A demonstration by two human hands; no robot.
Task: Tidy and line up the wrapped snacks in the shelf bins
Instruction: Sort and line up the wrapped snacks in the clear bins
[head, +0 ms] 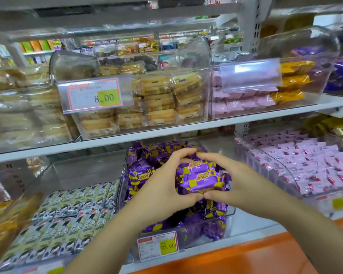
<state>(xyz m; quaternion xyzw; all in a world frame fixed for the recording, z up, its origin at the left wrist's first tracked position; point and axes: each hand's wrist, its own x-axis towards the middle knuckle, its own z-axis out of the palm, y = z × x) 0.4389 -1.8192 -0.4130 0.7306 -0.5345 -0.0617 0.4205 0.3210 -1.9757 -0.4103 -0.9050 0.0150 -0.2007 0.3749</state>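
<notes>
hands cup a small stack of purple-and-yellow wrapped snacks [201, 179] over the clear middle bin [231, 211], left hand [162, 186] and right hand [229, 183] both gripping it; light, slick, crinkly packs, likely best squeezed at the ends.

Cannot read the small print on the near price tag [158, 246] or the far price tag [94, 94]. Cannot count the purple snacks [201, 179] cupped between left hand [162, 188] and right hand [234, 180]. Cannot make out the smeared far-left bin [18, 115].
</notes>
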